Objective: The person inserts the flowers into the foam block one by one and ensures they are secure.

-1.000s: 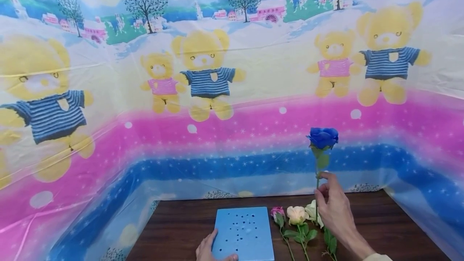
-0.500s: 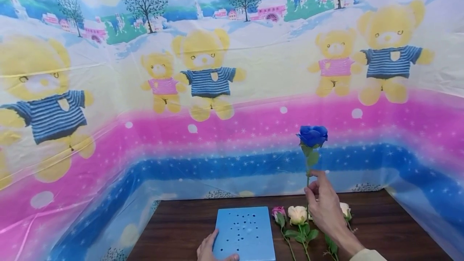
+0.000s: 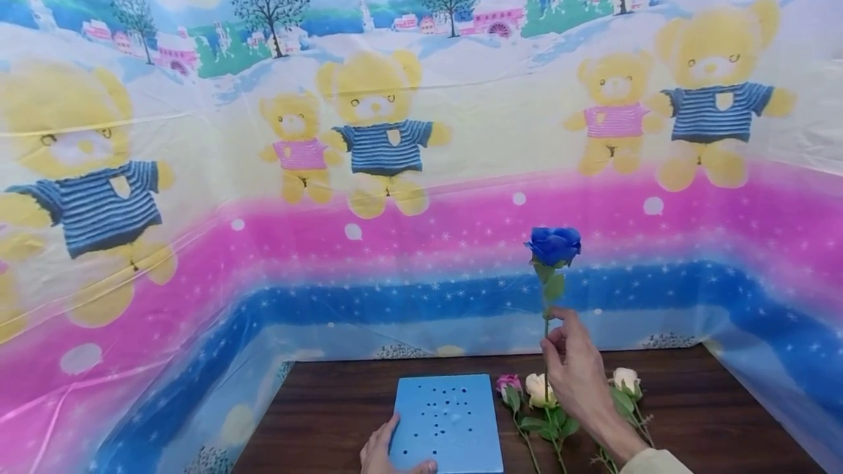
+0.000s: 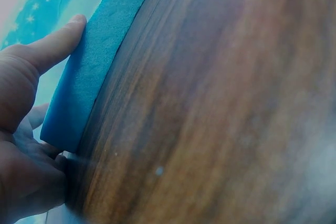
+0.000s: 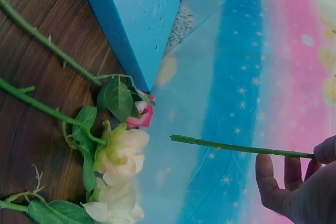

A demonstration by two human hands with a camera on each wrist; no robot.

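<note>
Deep-blue rose (image 3: 555, 246), thin green stem (image 5: 231, 146), upright in the right hand (image 3: 581, 377)

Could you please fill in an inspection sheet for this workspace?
Surface: dark wood-grain table.
Job's things: blue foam block, flat on the table, small holes in its top, no stem in them; blue rose held bloom up, its stem's lower end apart from the block; pink rose, cream rose and white rose lying right of the block, partly hidden there by the right hand and sleeve.
Clutter: nothing seen.
Hands: left hand holds the block's near-left corner; right hand pinches the blue rose's stem.
Cables: nothing seen.
Surroundings: cloth backdrop printed with teddy bears, trees and houses, somewhat creased.
</note>
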